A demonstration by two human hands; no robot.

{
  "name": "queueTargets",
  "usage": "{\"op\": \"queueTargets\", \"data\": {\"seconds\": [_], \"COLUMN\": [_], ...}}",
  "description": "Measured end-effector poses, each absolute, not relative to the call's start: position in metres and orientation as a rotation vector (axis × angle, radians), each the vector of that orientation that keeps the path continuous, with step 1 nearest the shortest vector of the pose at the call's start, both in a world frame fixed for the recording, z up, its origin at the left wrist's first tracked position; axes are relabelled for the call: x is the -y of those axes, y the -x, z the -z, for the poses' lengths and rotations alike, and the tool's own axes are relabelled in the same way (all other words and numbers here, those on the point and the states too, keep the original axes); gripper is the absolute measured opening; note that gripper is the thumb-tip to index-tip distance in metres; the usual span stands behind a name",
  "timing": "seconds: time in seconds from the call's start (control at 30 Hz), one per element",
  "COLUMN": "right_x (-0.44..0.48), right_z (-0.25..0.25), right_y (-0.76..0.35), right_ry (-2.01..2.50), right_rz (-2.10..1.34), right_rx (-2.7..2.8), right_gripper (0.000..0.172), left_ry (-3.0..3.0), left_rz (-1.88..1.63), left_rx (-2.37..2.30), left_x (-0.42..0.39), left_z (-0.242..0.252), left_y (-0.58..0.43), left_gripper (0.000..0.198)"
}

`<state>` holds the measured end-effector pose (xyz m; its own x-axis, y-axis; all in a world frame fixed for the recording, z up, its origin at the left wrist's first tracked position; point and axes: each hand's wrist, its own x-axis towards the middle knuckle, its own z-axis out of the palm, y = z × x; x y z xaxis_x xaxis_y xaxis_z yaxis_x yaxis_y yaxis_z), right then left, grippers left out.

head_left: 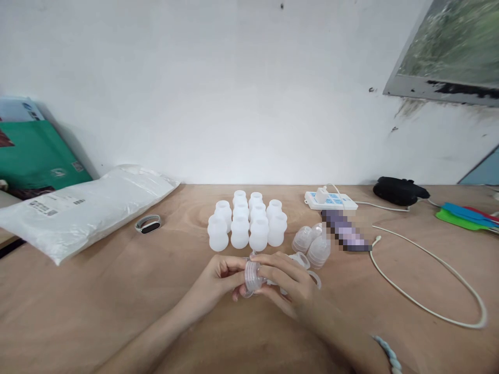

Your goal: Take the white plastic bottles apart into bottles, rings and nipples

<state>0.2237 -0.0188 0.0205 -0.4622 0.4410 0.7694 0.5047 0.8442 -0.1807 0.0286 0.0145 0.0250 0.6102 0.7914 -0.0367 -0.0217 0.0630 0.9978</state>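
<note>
Left hand point(218, 278), right hand point(290, 283): fingers curled, both pinching cap point(252, 276) between them, over table point(117, 291) near front edge, middle. White bottles point(239, 232) stand clustered behind (likely the finished lot). Loose caps point(312, 244) and rings point(300, 258) lie just right, seemingly still to do.

A white scuffed wall point(218, 88) rises behind the wooden table point(97, 301).

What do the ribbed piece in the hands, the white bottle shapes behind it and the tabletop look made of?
Clear ribbed piece, pinched by left hand and right hand: translucent, probably soft plastic or silicone. White bottle shapes: matte, milky, likely silicone or plastic. Tabletop: light wood, visible grain.
</note>
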Motion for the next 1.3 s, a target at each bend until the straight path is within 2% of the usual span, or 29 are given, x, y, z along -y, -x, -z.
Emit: {"op": "queueTargets", "data": {"seconds": [0.23,0.4,0.63,0.87,1.0,1.3], "right_x": [0.021,0.025,0.024,0.018,0.012,0.002], "right_z": [-0.02,-0.023,-0.033,-0.02,-0.015,-0.022], "right_y": [-0.224,-0.222,-0.225,-0.227,-0.231,-0.242], "right_ry": [0.633,0.648,0.711,0.608,0.527,0.57], "right_rz": [0.046,-0.178,-0.518,-1.171,-1.476,-1.427], "right_rx": [2.125,2.129,1.986,1.639,1.475,1.122], "right_gripper": [0.017,0.028,0.028,0.041,0.043,0.04], "left_ry": [-1.342,-1.4,-1.491,-1.478,-1.485,-1.569], "left_rz": [-0.664,-0.626,-0.606,-0.563,-0.58,-0.79], "left_rx": [-0.739,-0.675,-0.576,-0.568,-0.607,-0.723], "left_x": [-0.011,-0.01,-0.01,-0.01,-0.009,-0.023], "left_z": [-0.032,-0.036,-0.038,-0.04,-0.039,-0.038], "left_y": [-0.027,-0.025,-0.024,-0.02,-0.02,-0.012], "left_gripper": [0.024,0.026,0.034,0.034,0.033,0.034]}}
